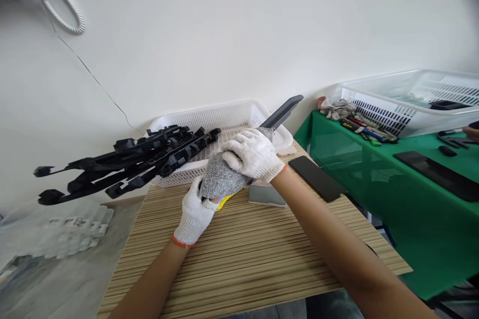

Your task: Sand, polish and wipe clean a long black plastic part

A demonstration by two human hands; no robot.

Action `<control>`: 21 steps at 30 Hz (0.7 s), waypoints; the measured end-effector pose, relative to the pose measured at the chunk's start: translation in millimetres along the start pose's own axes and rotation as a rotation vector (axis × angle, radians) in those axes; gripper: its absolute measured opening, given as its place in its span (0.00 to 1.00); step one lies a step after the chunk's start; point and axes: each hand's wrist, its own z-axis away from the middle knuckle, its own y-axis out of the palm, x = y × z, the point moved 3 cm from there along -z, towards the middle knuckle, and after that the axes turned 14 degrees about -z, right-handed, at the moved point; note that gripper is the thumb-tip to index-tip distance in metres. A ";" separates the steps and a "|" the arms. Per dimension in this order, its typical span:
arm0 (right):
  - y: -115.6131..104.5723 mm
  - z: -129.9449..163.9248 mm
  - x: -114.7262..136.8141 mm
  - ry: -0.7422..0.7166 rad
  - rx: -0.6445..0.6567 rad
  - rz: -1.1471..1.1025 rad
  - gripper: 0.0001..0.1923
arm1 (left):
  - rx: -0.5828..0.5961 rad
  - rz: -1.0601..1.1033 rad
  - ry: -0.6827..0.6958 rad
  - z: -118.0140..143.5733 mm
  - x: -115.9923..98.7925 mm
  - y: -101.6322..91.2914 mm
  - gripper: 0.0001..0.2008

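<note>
A long dark grey plastic strip [283, 111] slants up to the right above the wooden table. Draped over its nearer part is a fluffy grey cloth [222, 179], with a yellow patch [230, 200] showing underneath. My left hand [195, 214], in a white knit glove, is closed around the strip's near end at the cloth's edge; a bare fingertip shows there. Farther along, my right hand [254, 153], also gloved, is closed over the cloth and presses it against the strip. The cloth hides most of the contact.
Several black plastic parts [149, 157] lie across a white basket [209, 122] at the back. A grey block [266, 195] and a black phone [317, 177] rest on the table [224, 254]. To the right, a green-covered table [348, 159] carries another basket [377, 109] and tools; another person's hand [472, 132] shows there.
</note>
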 end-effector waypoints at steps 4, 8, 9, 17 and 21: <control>-16.2 -5.0 -7.5 0.172 0.066 -0.069 0.21 | -0.010 -0.100 0.019 -0.3 -1.7 -2.3 0.27; -30.4 -2.7 -24.1 0.353 0.074 -0.065 0.22 | -0.008 -0.149 0.076 -1.0 -10.8 -5.4 0.23; -33.8 -1.0 -29.7 0.392 0.044 -0.054 0.21 | -0.019 -0.160 0.086 -1.1 -12.8 -6.1 0.22; -58.0 23.3 -78.7 0.778 -0.196 0.000 0.23 | -0.066 -0.174 0.158 -0.5 -22.9 -10.3 0.18; -56.6 18.9 -71.0 0.781 -0.146 -0.023 0.25 | -0.100 -0.201 0.145 1.4 -23.7 -11.9 0.20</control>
